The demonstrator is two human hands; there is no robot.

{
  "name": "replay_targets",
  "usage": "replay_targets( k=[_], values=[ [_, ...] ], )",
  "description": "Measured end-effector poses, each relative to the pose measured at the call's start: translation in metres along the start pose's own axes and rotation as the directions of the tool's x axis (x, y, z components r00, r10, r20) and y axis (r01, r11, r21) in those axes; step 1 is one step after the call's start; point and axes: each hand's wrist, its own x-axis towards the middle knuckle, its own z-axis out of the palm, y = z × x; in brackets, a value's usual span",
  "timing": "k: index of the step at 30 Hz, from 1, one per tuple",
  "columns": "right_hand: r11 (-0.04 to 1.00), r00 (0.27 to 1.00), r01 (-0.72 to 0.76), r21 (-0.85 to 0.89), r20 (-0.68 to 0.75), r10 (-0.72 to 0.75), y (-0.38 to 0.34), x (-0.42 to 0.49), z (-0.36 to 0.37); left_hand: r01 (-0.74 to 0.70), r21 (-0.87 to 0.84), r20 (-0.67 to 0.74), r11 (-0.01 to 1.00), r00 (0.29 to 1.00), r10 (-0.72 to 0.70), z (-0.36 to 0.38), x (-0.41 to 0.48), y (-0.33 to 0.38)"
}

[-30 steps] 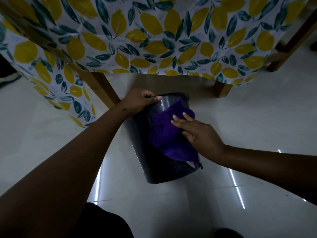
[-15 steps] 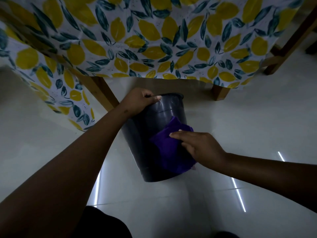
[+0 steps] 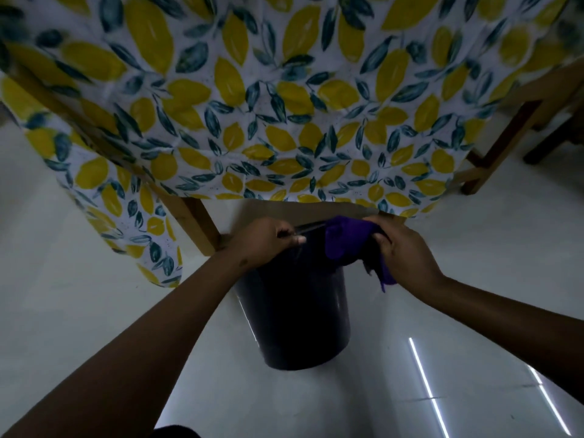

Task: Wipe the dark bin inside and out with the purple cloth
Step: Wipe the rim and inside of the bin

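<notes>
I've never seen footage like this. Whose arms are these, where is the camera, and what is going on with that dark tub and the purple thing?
No machine here: the arms belong to a person wearing a wide-angle camera on the head, looking forward and down, so you see the scene as they do. The left hand grips the rim of a dark bin, which stands on a pale shiny floor. The right hand holds a bunched purple cloth against the bin's top edge, on the right side, apparently wiping it. Part of the cloth hangs down outside the bin below that hand. Behind the bin is a wooden table, mostly hidden under a tablecloth printed with yellow lemons and blue-green leaves. The bin's inside is not visible from this angle.
</notes>
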Motion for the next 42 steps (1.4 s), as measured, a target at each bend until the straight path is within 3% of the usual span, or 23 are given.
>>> replay_targets(
  k=[4,10,13,18,22,28,32,34,36,39,41,42],
  values=[
    [0.997,0.995,0.013,-0.079,-0.095,-0.020,0.005,0.017,-0.020,-0.071,0.124,-0.005,0.990,0.997,0.072,-0.003,-0.014,0.013],
    [0.982,0.973,-0.039,-0.184,-0.231,-0.005,-0.007,0.044,-0.022,-0.263,0.251,-0.107,0.932,0.949,0.297,0.023,-0.034,0.024],
    [0.973,0.984,-0.044,-0.228,-0.178,0.002,-0.007,0.047,-0.009,-0.332,0.282,-0.136,0.900,0.915,0.380,0.038,-0.039,0.027],
    [0.948,0.995,-0.096,-0.302,-0.041,0.088,0.000,0.032,0.018,-0.355,0.250,-0.114,0.901,0.913,0.391,0.048,-0.043,0.016],
    [0.962,0.993,0.039,-0.271,0.114,-0.008,0.007,0.019,0.019,-0.411,0.268,-0.102,0.872,0.887,0.450,0.052,-0.054,0.006],
    [0.974,0.986,-0.060,-0.219,0.142,0.093,0.008,0.010,0.020,-0.400,0.138,-0.054,0.906,0.910,0.411,0.048,-0.070,-0.002],
    [0.961,0.969,-0.245,-0.126,0.008,0.248,0.003,0.013,0.026,-0.337,0.068,0.034,0.939,0.942,0.335,0.045,-0.075,-0.005],
    [0.888,0.892,-0.445,-0.114,0.040,0.451,0.005,0.021,0.029,-0.309,0.018,0.121,0.951,0.945,0.305,0.044,-0.077,-0.003],
    [0.790,0.765,-0.600,-0.123,0.201,0.612,0.008,0.028,0.029,-0.272,0.008,0.233,0.962,0.936,0.263,0.044,-0.082,0.001],
    [0.705,0.649,-0.705,-0.077,0.331,0.685,0.013,0.027,0.033,-0.089,-0.070,0.439,0.994,0.892,0.110,0.036,-0.083,-0.007],
    [0.720,0.671,-0.691,-0.071,0.310,0.674,0.012,0.023,0.036,-0.044,-0.048,0.375,0.998,0.925,0.059,0.024,-0.079,-0.020],
    [0.737,0.695,-0.671,-0.083,0.278,0.664,0.012,0.023,0.036,-0.071,0.060,0.247,0.996,0.968,0.054,0.016,-0.076,-0.030]
  ],
)
